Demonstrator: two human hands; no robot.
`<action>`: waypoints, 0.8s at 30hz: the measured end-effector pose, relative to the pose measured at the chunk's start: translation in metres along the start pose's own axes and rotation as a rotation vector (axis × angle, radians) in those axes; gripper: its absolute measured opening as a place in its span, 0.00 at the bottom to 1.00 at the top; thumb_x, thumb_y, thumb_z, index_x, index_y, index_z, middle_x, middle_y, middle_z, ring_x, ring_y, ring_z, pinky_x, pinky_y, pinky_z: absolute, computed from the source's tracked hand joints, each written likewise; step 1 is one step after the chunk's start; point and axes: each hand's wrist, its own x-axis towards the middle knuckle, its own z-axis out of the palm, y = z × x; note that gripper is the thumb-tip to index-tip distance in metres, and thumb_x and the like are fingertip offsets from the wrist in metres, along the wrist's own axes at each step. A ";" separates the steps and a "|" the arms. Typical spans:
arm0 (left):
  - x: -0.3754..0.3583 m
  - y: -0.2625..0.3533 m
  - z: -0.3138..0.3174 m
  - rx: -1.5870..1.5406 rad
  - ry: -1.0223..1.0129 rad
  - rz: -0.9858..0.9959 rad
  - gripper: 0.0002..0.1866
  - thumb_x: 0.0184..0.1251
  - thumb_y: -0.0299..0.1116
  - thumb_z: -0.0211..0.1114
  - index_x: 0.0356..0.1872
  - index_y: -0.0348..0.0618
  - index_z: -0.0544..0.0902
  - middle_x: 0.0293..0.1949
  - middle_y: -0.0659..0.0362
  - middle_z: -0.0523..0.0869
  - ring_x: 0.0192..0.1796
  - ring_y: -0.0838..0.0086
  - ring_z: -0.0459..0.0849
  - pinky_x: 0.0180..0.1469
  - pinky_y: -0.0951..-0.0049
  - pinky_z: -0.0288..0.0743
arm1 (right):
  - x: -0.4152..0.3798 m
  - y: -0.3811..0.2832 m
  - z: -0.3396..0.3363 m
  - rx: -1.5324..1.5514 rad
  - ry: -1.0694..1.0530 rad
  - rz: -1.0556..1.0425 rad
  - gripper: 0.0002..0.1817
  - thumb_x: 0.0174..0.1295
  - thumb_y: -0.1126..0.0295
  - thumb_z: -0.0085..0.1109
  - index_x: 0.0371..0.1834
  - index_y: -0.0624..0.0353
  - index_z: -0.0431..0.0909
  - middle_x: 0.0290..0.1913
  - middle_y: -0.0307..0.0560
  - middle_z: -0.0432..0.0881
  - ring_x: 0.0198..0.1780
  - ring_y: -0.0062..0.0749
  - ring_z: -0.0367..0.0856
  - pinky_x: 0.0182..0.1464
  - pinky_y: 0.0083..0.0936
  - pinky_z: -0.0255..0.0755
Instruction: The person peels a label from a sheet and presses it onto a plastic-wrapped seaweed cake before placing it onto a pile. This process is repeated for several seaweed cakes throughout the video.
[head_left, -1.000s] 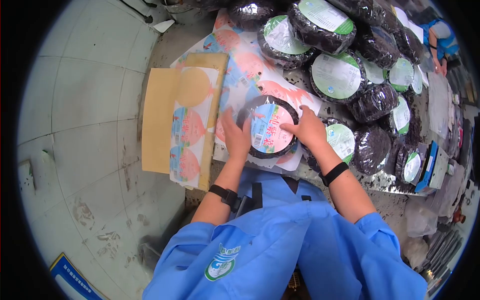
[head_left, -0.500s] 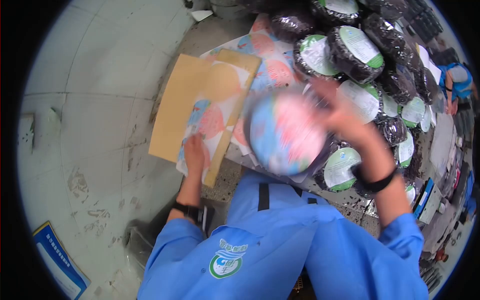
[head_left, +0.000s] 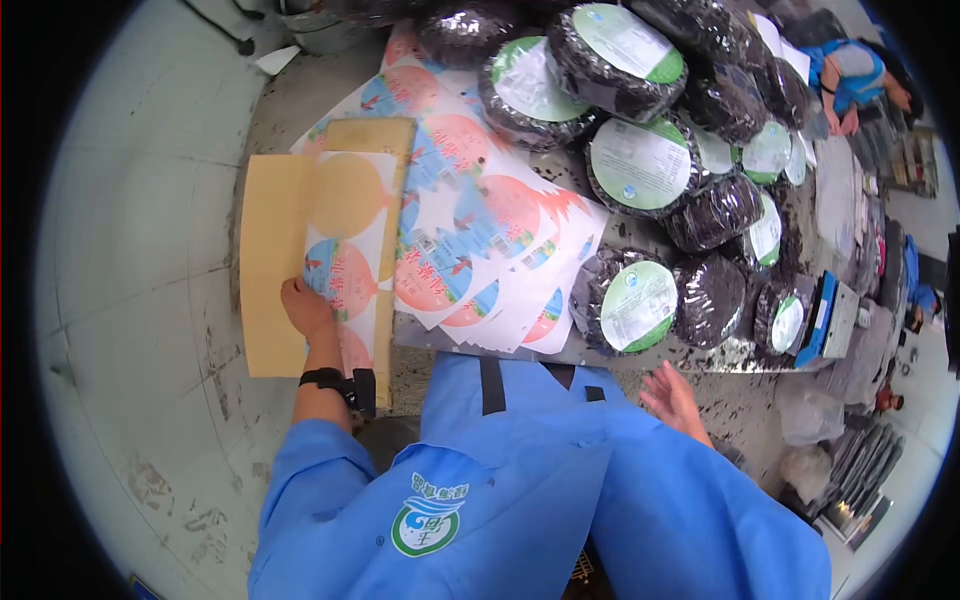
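Note:
My left hand is closed in a pinch at the left edge of a round pink-and-blue label. That label sits on a white sticker sheet, which lies on a tan cardboard piece. My right hand is empty, its fingers apart, low beside the table's front edge. Above it, a dark round package in clear wrap carries a green-and-white label. More label sheets lie overlapped between the cardboard and the packages.
Several dark wrapped packages are piled at the back and right. A blue-and-grey box stands at the table's right end. Dark crumbs are scattered about. Another person in blue is at the far right. A pale tiled surface fills the left side.
The round package with the pink-and-blue label has left my right hand and is out of sight. That hand has dropped towards the table's front edge and opened. My left hand stays at the sticker sheet.

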 end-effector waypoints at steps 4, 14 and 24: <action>0.005 0.001 0.007 0.030 -0.010 -0.004 0.14 0.70 0.33 0.47 0.37 0.33 0.77 0.39 0.42 0.81 0.42 0.47 0.79 0.44 0.55 0.72 | 0.046 0.014 0.024 0.364 -0.348 -0.053 0.27 0.65 0.58 0.56 0.64 0.57 0.64 0.62 0.47 0.69 0.65 0.36 0.64 0.61 0.39 0.62; 0.009 0.006 0.006 0.126 -0.002 -0.030 0.13 0.70 0.35 0.48 0.35 0.35 0.76 0.40 0.45 0.79 0.43 0.48 0.77 0.45 0.54 0.71 | 0.058 -0.008 0.068 0.597 -0.522 -0.137 0.30 0.62 0.52 0.59 0.63 0.52 0.64 0.54 0.42 0.73 0.57 0.35 0.68 0.62 0.51 0.61; 0.001 0.020 -0.004 -0.084 0.133 -0.121 0.13 0.69 0.37 0.52 0.34 0.35 0.76 0.38 0.45 0.79 0.40 0.47 0.78 0.43 0.54 0.71 | -0.014 -0.039 0.079 0.240 -0.342 -0.565 0.35 0.55 0.69 0.63 0.66 0.57 0.59 0.62 0.47 0.68 0.61 0.37 0.67 0.64 0.36 0.60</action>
